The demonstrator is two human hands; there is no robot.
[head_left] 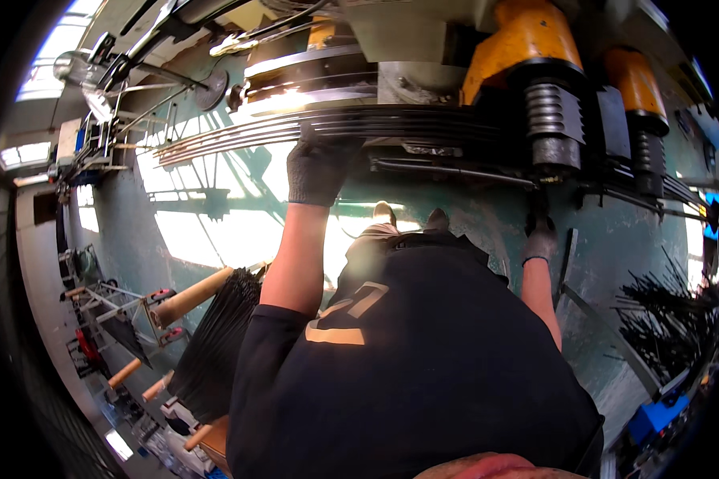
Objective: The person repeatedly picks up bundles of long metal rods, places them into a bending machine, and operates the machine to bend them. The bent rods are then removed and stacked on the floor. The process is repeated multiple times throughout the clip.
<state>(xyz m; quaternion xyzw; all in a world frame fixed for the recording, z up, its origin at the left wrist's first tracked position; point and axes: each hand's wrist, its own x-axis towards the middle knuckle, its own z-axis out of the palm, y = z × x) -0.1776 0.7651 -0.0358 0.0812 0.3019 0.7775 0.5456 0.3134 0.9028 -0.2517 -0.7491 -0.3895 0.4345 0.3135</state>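
Note:
Several long thin metal rods (240, 137) run side by side across the front of a machine. My left hand (319, 166), in a dark grey knit glove, is closed around the rods near their middle; its fingertips are partly hidden in shadow. My right hand (540, 231), also gloved, is lower and to the right, beneath a ribbed metal cylinder (545, 112) under an orange housing (535, 36). Its fingers blend into the dark there, so their grip is unclear. Close by them ends a separate dark bar (455, 170).
A second orange housing (633, 76) stands farther right. At the lower left, a bundle of black rods (212, 343) rests on a rack with brown rollers (190, 297). More thin black rods (663, 319) are heaped at the right beside a metal frame (607, 327). Sunlight patches cross the green floor (132, 223).

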